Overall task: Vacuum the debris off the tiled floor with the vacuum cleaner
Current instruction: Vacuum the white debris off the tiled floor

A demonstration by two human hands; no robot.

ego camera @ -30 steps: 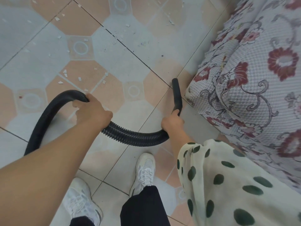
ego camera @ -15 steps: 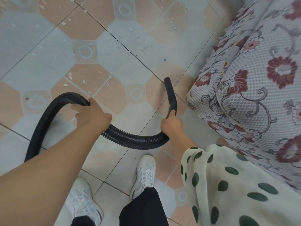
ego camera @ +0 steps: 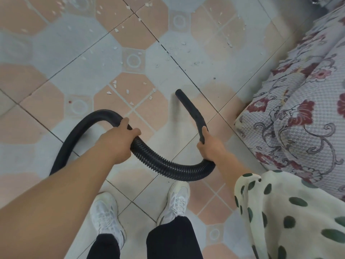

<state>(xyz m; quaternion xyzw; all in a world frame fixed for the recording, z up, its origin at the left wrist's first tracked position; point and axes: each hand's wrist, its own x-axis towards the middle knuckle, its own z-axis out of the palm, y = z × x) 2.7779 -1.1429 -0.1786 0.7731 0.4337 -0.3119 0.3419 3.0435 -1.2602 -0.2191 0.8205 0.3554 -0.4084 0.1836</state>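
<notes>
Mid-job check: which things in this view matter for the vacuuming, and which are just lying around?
For the job:
- black hose, gripped by the left hand
- nozzle, gripped by the right hand
- white debris
- tiled floor

Just there:
- floral cover
- white shoes
- spotted sleeve

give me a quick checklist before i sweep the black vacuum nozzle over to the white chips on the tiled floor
1. Right hand grips the black rigid nozzle: ok.
2. Left hand grips the black ribbed hose: ok.
3. Nozzle tip over the white chips: not ok, they lie to its left and beyond it.
4. Path to the nearest chips: ok, only bare tiled floor between.
5. Nozzle apart from the floral fabric cover: ok.
6. Suction running: cannot tell.
</notes>
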